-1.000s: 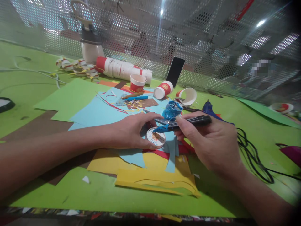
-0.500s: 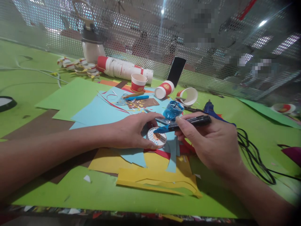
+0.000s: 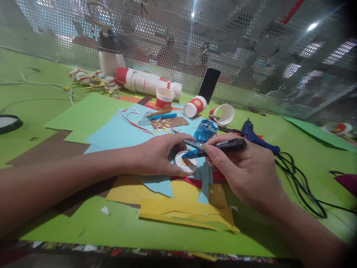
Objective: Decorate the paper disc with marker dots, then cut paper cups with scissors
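My left hand (image 3: 153, 154) grips a small round white disc (image 3: 180, 166) by its edges, thumb on the near side and fingers on the far side. Blue dots and an orange striped patch mark the disc's face, which is tilted up toward me. Between the thumb and fingers of my right hand (image 3: 248, 167) is a black marker (image 3: 235, 145) with a blue-smeared front end. Its tip is at the orange patch; whether it touches, I cannot tell. Just beyond my hands stands a blue-stained jar (image 3: 205, 131).
Coloured paper sheets (image 3: 111, 130) and yellow strips (image 3: 184, 212) lie under and around my hands. Further back are paper cups (image 3: 164, 99), a phone (image 3: 209, 85), a bottle (image 3: 111, 61) and two pen-like tools (image 3: 164, 116). A blue glue gun (image 3: 255, 136) with a black cable sits at right.
My right hand and the marker have shifted slightly left, with the marker's tip still at the orange patch. My left hand and the disc stay almost in place.
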### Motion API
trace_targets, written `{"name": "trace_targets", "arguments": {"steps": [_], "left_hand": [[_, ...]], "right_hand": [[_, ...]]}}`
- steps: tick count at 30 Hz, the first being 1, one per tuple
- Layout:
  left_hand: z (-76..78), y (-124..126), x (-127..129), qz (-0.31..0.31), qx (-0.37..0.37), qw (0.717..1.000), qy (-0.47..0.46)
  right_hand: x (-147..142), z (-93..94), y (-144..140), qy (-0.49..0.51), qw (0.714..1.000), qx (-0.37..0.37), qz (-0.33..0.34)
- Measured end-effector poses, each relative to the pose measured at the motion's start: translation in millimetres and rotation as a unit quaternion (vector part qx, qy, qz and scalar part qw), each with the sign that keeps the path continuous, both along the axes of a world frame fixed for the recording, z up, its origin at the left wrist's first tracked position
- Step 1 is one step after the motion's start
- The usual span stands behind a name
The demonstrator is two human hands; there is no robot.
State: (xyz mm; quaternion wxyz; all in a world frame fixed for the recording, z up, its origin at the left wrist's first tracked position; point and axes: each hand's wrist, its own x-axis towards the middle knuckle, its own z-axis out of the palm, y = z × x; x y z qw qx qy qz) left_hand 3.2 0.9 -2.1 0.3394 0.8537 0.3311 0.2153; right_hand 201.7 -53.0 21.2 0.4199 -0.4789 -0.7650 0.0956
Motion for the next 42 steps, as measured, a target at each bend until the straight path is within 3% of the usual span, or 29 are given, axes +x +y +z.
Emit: {"name": "trace_targets", "arguments": {"steps": [16,22,29,42], "left_hand": [[-0.4,0.4,0.5,0.000,0.019,1.000,0.006],[-2.8,1.0,-0.8,0.008,0.023,1.000,0.010],[-3.7,1.5,-0.1,0.009,0.026,1.000,0.004],[-1.4,0.0,0.2,0.012,0.019,1.000,0.006]], "right_hand": [[-3.6,-7.8,1.8,0.105,0.994,-0.003,-0.035],[-0.8,0.7,2.0,0.134,0.986,0.061,-0.072],[2.3,-5.9,6.4,0.106,0.992,0.011,-0.060],[1.0,-8.4,7.9,0.089,0.995,0.035,-0.040]]}}
